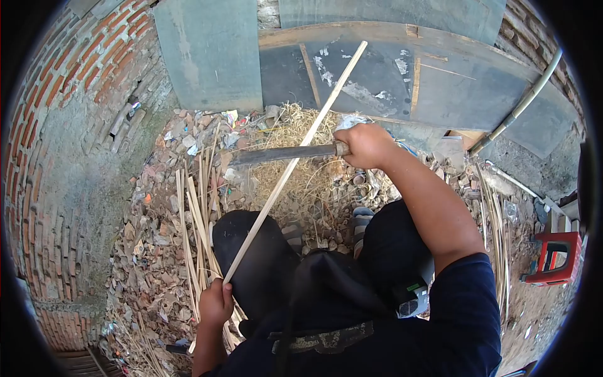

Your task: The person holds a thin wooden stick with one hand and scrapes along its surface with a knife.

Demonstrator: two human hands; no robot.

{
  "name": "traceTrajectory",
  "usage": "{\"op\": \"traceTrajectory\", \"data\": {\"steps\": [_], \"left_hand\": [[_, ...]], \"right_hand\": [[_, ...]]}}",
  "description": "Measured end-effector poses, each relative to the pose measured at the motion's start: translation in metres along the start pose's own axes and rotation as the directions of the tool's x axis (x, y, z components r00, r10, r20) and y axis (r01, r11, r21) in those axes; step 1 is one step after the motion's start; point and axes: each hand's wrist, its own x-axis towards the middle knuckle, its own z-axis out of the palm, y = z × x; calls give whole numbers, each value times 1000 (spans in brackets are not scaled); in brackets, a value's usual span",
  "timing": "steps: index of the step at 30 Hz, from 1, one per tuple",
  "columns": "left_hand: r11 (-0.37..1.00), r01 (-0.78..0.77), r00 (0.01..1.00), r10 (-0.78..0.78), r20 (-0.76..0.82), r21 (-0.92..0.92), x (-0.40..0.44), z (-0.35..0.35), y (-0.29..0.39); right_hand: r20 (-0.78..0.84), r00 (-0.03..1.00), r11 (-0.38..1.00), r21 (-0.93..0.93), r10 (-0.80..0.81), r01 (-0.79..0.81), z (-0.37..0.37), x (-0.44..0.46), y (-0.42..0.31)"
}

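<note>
My right hand [367, 146] is closed round the handle of a long-bladed machete [282, 154], its blade pointing left. The blade crosses a long pale bamboo strip [301, 151] near its middle; whether they touch I cannot tell. My left hand [215, 303] is closed on the strip's lower end, beside my left knee. From there the strip slants up and away to the right, its far end in front of the dark panels. Curly shavings [298, 182] lie heaped on the ground beneath the blade.
More pale strips [196, 220] lie on the left, and another bundle [496, 232] on the right. A brick wall [69, 163] rises at left; grey panels [352, 75] stand ahead, with a pole [518, 107] leaning there. A red stool [556, 259] is at far right. Rubble and dry leaves cover the ground.
</note>
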Motion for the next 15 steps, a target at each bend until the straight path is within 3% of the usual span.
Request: {"op": "traceTrajectory", "data": {"steps": [4, 10, 15], "left_hand": [[998, 21, 999, -19, 34, -52, 3, 4, -6], [995, -5, 997, 13, 73, -104, 1, -1, -10], [993, -31, 998, 37, 45, -115, 8, 4, -10]], "right_hand": [[-12, 997, 990, 121, 78, -76, 11, 6, 12], [-4, 999, 998, 24, 51, -51, -2, -5, -9], [30, 997, 978, 195, 75, -79, 26, 21, 36]]}}
